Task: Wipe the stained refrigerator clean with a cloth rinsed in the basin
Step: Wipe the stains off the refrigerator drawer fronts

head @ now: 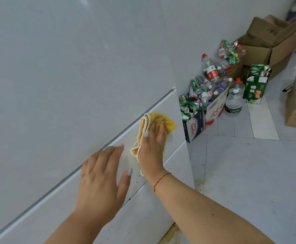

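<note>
Nearest the camera, the left hand (101, 180) lies flat on the refrigerator (55, 76), fingers straight and holding nothing, probably to brace the body. Just beyond it, the right hand (152, 145) presses the yellow cloth (163, 120) against the same white panel, fingers spread over the fabric for even pressure. Dark specks (likely remaining stains) show on the panel below the cloth. No basin is in view. Boxes of bottles and cans (205, 95) stand right of the refrigerator.
</note>
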A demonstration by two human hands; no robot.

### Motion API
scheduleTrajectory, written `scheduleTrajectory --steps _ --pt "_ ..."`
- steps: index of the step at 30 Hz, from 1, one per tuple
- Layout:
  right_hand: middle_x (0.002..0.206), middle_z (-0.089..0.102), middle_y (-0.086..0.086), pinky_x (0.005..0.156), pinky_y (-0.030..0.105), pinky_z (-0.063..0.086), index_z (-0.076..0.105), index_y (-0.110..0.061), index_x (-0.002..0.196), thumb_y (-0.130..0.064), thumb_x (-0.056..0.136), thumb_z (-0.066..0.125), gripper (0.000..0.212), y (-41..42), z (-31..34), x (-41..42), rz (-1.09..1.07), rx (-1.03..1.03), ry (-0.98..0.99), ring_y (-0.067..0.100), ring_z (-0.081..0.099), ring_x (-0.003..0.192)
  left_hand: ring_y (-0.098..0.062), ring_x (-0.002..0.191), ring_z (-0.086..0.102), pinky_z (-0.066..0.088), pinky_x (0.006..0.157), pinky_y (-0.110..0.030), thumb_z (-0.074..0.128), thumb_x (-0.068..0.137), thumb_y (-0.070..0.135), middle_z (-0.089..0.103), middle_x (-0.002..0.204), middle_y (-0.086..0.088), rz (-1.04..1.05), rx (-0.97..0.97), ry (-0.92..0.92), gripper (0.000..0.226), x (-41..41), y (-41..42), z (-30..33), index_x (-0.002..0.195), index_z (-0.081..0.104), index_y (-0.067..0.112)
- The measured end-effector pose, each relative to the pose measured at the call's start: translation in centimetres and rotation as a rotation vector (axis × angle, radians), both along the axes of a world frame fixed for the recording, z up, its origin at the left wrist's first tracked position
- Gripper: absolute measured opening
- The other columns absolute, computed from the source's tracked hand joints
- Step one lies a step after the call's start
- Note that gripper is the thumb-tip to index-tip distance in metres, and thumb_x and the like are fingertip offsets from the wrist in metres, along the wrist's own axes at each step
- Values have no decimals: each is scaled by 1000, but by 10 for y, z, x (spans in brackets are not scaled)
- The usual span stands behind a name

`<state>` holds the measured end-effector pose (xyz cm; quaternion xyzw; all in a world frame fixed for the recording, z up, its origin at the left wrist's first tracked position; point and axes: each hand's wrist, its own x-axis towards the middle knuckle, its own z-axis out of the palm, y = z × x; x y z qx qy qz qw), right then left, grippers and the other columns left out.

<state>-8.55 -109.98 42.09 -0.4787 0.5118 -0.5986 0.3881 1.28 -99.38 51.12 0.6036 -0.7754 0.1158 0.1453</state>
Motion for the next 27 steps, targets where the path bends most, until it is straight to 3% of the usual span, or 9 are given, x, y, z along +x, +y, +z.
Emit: scheduleTrajectory --steps 3,7,11,14,17,21,24,27 --pt "161 -1 -4 120 45 5 4 -36 150 -47 96 20 58 -25 14 -21 -83 -66 52 9 -5 147 -19 103 61 52 80 -35 35 94 48 60 120 1 -2 77 103 52 -15 -13 5 132 52 17" --pt "161 2 1 121 45 6 4 -32 152 -37 97 25 59 -62 9 -45 -192 -38 92 17 -2 147 -3 93 57 50 71 -26 38 96 50 58 113 11 46 125 244 47 -24 -23 6 133 51 25" --pt "161 -4 3 119 46 13 -1 -22 153 -45 92 19 68 -68 -19 -42 -174 141 -5 20 1 148 8 84 55 45 69 -19 43 91 46 57 98 20 114 177 397 36 -24 -23 11 122 56 32" --pt "161 -9 0 116 48 23 -5 -23 152 -44 95 24 67 -50 -41 -23 -106 283 -109 25 8 147 7 82 55 39 64 -12 46 92 42 59 92 21 139 211 439 26 -23 -21 9 113 59 33" --pt "161 -6 -2 114 46 29 4 -22 154 -47 90 29 73 -20 -46 -4 -33 248 -49 24 12 147 0 82 60 41 65 -14 46 92 42 63 89 16 152 241 477 24 -22 -21 7 109 60 33" --pt "160 5 -2 117 47 24 15 -29 152 -50 88 36 71 -19 -36 -22 -63 11 131 19 8 147 -6 83 64 46 67 -20 47 93 41 66 86 12 160 263 534 16 -23 -23 3 100 60 36" --pt "160 6 1 119 50 13 4 -33 151 -50 90 31 69 -45 -20 -45 -109 -63 221 19 3 147 -7 82 64 47 68 -21 47 93 41 66 85 12 167 282 554 13 -25 -22 0 95 60 38" --pt "161 -3 1 120 44 3 -6 -33 150 -51 93 22 67 -65 -13 -54 -135 -17 175 16 -4 147 -7 82 64 48 68 -24 46 93 40 66 82 11 172 296 585 13 -25 -17 -3 90 59 39"
